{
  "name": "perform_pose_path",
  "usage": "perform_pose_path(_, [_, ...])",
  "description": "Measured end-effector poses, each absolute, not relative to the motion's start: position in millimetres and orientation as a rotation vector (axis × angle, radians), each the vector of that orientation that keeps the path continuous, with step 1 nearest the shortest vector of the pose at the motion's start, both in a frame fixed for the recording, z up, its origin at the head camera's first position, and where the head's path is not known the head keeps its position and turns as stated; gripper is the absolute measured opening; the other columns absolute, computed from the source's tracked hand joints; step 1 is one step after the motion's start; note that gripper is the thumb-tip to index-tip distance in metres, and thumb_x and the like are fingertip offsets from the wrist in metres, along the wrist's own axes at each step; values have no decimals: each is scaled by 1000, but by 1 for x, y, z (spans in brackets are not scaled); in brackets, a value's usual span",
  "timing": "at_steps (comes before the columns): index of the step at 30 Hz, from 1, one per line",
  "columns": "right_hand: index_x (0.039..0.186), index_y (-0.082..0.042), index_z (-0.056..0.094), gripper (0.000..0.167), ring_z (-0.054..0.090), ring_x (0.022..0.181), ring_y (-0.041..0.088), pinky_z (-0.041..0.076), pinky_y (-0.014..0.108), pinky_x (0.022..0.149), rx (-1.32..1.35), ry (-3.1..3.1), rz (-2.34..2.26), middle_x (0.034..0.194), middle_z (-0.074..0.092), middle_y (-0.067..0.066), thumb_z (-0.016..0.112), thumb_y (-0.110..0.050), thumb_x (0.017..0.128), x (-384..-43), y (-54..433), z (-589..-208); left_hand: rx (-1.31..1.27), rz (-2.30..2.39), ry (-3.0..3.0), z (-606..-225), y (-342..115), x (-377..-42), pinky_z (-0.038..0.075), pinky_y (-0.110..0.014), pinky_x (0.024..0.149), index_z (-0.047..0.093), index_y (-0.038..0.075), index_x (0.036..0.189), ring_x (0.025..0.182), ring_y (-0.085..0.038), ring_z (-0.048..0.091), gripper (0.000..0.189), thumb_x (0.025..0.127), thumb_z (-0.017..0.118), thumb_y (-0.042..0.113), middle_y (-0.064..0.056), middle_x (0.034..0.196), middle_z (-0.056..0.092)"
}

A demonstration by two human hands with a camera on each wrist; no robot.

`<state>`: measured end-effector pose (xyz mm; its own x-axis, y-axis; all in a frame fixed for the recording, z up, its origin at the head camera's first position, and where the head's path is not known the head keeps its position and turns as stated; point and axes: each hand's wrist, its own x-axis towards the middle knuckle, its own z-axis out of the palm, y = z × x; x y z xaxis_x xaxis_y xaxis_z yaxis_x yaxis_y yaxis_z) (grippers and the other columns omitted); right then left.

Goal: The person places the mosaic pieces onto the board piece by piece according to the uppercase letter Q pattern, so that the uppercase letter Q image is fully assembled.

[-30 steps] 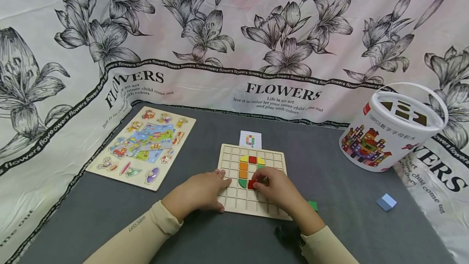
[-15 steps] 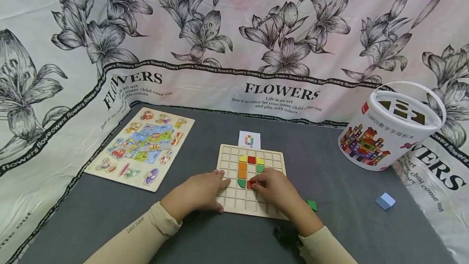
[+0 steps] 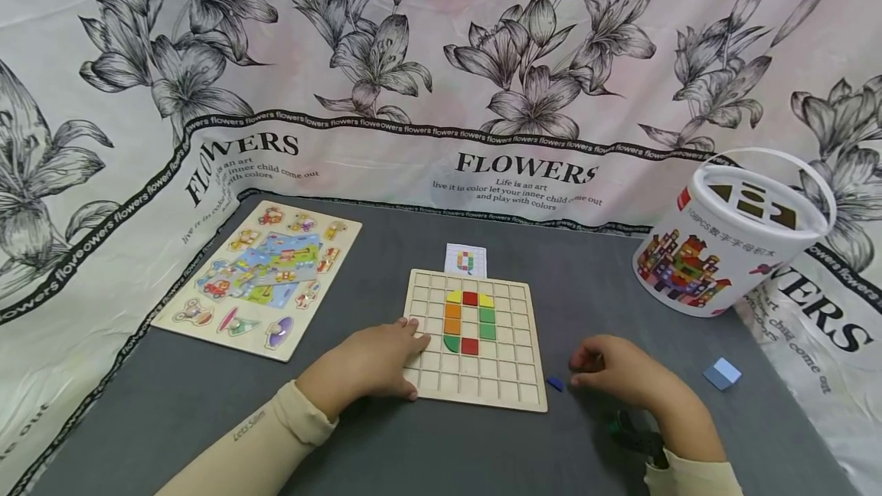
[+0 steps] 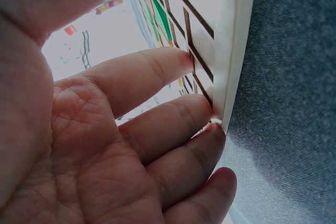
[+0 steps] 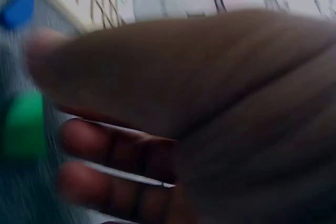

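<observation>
A wooden grid board [image 3: 510, 373] lies mid-table. Set in it are yellow corner pieces, orange squares [image 3: 452, 318], green squares [image 3: 487, 323], a green quarter-round [image 3: 451, 344] and red squares, the lower one [image 3: 470, 346] at the ring's bottom. My left hand [image 3: 372, 362] rests on the board's left edge; its fingers [image 4: 152, 74] are fairly straight against it. Right of the board, my right hand [image 3: 623, 373] hovers with loosely bent fingers and nothing visible in them. Near its fingertips lie a blue piece [image 3: 555, 383] and, in the right wrist view, a blurred green piece [image 5: 26, 127].
A pattern card [image 3: 465, 259] touches the board's far edge. To the left lies a knob puzzle board [image 3: 303, 327] with picture cards on it. A white lidded bucket [image 3: 717, 251] stands at back right, with a light blue block [image 3: 722, 373] in front.
My right hand has let go of the red square on the board and moved right, over the table. The blue piece now shows. My left hand has stayed at the board's edge.
</observation>
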<state>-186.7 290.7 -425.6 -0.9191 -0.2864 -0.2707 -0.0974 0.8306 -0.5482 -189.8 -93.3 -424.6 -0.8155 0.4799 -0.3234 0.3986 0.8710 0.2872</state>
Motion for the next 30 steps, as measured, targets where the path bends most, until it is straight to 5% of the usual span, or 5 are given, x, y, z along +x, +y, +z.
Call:
perform_pose_path(5, [99, -7, 68, 24, 58, 76, 18, 48, 35, 67, -206, 2684, -721, 84, 65, 2, 89, -12, 89, -183, 302, -429, 631, 296, 2651, -424, -95, -190, 40, -52, 128, 59, 19, 159, 163, -28, 39, 85, 85, 95, 38, -10, 172, 46])
perform_pose_path(17, [95, -11, 63, 18, 55, 76, 16, 45, 33, 69, -225, 2808, -786, 86, 64, -1, 81, -8, 96, -183, 291, -432, 646, 285, 2648, -428, -94, -192, 40, -53, 128, 58, 20, 160, 163, -28, 39, 85, 85, 94, 39, -9, 173, 45])
perform_pose_path(25, [117, -7, 78, 14, 62, 77, 13, 51, 29, 66, -362, 2837, -1000, 95, 74, 1, 73, -11, 104, -190, 225, -438, 658, 279, 2649, -429, -95, -192, 40, -51, 128, 58, 20, 160, 163, -28, 40, 85, 86, 94, 40, -10, 173, 46])
perform_pose_path(30, [115, -10, 80, 14, 63, 79, 11, 53, 27, 69, -435, 2781, -1026, 98, 74, -1, 72, -8, 104, -198, 192, -445, 671, 291, 2655, -427, -95, -190, 40, -51, 128, 58, 19, 160, 163, -29, 40, 84, 86, 94, 39, -11, 173, 45])
